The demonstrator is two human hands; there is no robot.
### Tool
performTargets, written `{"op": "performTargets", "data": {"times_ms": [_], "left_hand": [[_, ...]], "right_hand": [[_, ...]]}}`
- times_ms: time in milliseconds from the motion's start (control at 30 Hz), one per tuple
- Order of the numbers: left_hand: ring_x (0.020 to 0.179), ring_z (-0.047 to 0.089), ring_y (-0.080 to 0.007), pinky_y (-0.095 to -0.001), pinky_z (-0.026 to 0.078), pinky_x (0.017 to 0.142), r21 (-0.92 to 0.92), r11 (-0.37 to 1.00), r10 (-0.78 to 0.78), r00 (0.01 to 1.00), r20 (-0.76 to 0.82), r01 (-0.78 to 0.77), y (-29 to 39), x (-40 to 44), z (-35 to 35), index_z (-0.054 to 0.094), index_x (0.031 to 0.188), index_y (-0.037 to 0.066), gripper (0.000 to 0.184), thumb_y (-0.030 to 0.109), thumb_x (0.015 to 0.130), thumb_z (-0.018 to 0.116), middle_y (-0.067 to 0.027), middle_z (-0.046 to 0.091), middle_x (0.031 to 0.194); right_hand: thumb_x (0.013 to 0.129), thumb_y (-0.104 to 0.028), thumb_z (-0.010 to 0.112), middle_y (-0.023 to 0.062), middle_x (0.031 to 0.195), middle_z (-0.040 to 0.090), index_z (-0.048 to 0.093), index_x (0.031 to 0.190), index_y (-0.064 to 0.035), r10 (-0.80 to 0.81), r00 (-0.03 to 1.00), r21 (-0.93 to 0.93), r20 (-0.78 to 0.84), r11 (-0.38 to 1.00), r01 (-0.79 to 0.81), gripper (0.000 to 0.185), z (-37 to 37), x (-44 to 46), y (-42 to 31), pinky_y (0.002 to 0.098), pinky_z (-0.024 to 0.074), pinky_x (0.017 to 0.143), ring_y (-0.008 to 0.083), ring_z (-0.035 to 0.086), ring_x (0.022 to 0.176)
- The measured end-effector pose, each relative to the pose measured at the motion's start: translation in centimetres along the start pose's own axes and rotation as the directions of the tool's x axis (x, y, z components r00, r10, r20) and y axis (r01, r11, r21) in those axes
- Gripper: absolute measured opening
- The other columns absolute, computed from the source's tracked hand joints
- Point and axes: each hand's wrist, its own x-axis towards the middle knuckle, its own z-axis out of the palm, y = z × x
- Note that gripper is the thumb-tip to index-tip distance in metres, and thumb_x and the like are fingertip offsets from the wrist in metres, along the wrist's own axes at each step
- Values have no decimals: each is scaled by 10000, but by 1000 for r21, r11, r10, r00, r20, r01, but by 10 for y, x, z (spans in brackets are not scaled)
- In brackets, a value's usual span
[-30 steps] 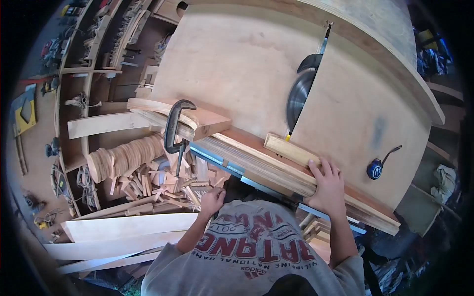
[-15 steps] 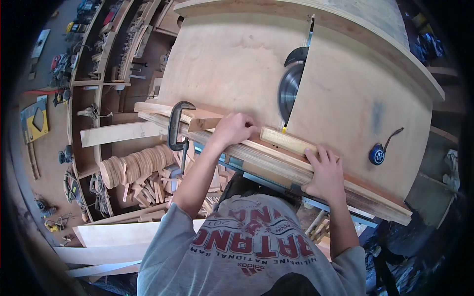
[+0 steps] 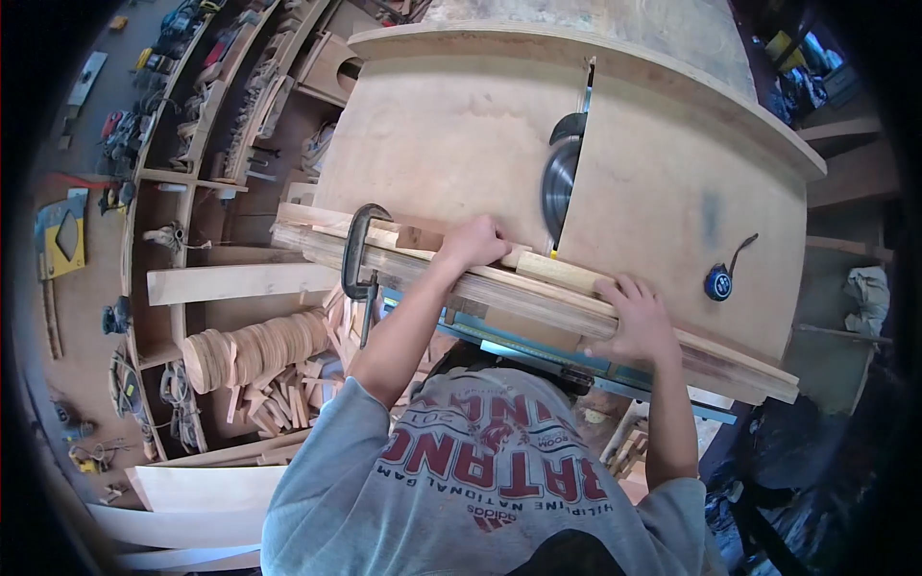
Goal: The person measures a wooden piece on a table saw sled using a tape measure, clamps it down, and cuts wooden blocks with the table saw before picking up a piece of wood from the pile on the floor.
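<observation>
My left hand [image 3: 473, 242] is closed at the layered wooden fence [image 3: 538, 302], beside a black C-clamp [image 3: 355, 252]. Its fingertips curl down behind the fence's upper edge, and what they pinch is hidden. A short pale wood block [image 3: 559, 272] lies along the fence, in front of the circular saw blade [image 3: 559, 187]. My right hand [image 3: 639, 322] wraps over the block's right end, fingers on top and thumb on the fence's near side. The blade stands up through a slot in the plywood table [image 3: 451, 125].
A blue tape measure [image 3: 718, 282] lies on the table's right part. A curved wooden rail [image 3: 615, 60] runs along the far edge. Stacked wooden discs [image 3: 254, 350], offcuts [image 3: 279, 398] and a tool shelf [image 3: 182, 178] are at the left.
My left hand has come up from beside my body onto the fence, then slid slightly right along it. My right hand keeps its hold. The camera view has shifted.
</observation>
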Motion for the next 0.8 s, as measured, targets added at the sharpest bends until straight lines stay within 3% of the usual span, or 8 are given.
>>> {"op": "performTargets", "data": {"times_ms": [67,133,267,333,433,533,633,800], "left_hand": [[837,759,-325,-453,584,774,90,996,16,980,-197,2,14,-26,-7,829,966,63,289,295,869,687,-172,791,903],[816,739,-377,-497,587,737,141,985,157,826,-542,-95,38,-67,-24,763,802,11,252,245,787,671,-196,755,834],[679,685,-368,-483,563,646,135,888,388,560,-732,-439,32,-167,-34,653,700,33,172,177,792,642,-168,659,676],[672,688,-397,-469,558,650,151,906,402,691,-601,-396,-5,-218,-38,690,786,52,143,193,788,664,-191,671,710],[727,719,-413,-502,581,710,96,994,-5,919,-394,46,-76,-273,-23,749,806,47,218,247,793,662,-225,714,773],[817,745,-438,-527,604,789,241,894,-344,924,-168,377,-172,-317,16,795,827,44,326,341,829,661,-249,744,828],[842,751,-435,-518,607,819,387,797,-501,865,-6,464,-237,-338,66,803,857,35,427,441,880,670,-246,747,823],[915,748,-398,-501,587,828,26,918,-397,918,12,397,-162,-292,45,798,943,42,404,429,939,684,-227,765,974]], "right_hand": [[600,-587,885,164,1499,541,567,1494,-143,-22,1000,-3,-17,1000,22,1048,3,3,7,572,442,1087,388,515,1372],[730,-676,816,227,1497,573,557,1520,-134,7,999,242,-39,970,2,992,11,15,21,548,433,1136,429,524,1381],[897,-610,701,265,1309,681,668,1401,-93,224,958,456,177,844,-281,723,23,45,48,481,476,1100,417,612,1269],[971,-420,653,262,1184,726,744,1222,-52,280,957,402,78,869,-287,454,14,45,34,455,521,1037,383,674,1174],[949,-235,649,223,1141,745,732,1144,-41,323,943,352,79,876,-330,287,26,48,38,439,555,948,340,707,1067],[858,-20,656,155,1072,750,717,1076,-34,328,937,422,119,838,-347,227,13,49,41,414,563,890,273,700,988],[805,48,662,13,909,640,691,1093,-35,227,970,614,91,753,-234,302,16,43,55,309,486,762,156,568,842],[728,120,608,-8,931,611,724,1168,-61,155,980,643,121,740,-197,490,-11,38,43,283,465,772,143,554,859]]}}
